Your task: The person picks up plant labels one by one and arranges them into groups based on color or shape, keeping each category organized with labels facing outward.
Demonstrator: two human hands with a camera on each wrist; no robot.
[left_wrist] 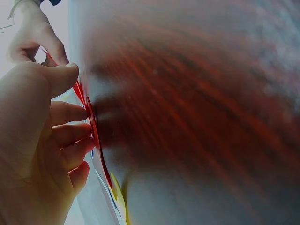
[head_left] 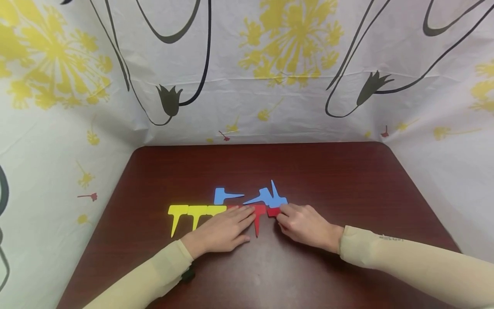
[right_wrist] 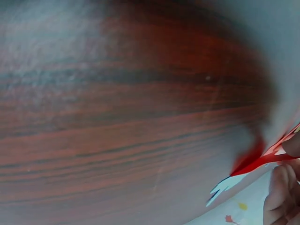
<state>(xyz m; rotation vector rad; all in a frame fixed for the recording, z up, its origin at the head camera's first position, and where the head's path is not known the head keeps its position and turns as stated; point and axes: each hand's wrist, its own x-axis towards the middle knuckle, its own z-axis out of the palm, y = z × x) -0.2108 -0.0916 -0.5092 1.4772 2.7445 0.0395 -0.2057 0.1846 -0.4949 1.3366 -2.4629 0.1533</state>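
T-shaped plastic plant labels lie in a row, yellow ones (head_left: 178, 210) at the left and red ones (head_left: 260, 209) to their right. My left hand (head_left: 227, 229) rests with extended fingers over the red labels and partly hides them and a yellow one. In the left wrist view its fingertips touch a red edge. My right hand (head_left: 308, 225) pinches another red label (head_left: 273, 212) at the row's right end; its stem is hidden by the fingers. The right wrist view shows that red label (right_wrist: 251, 161) beside the thumb and curled fingers.
Behind the row lie three blue labels: one at the left (head_left: 219, 195), and two near the right hand, a middle one (head_left: 264, 195) and a right one (head_left: 275, 201). The dark red-brown table (head_left: 328, 171) meets a patterned white cloth (head_left: 231, 103) at its back and sides.
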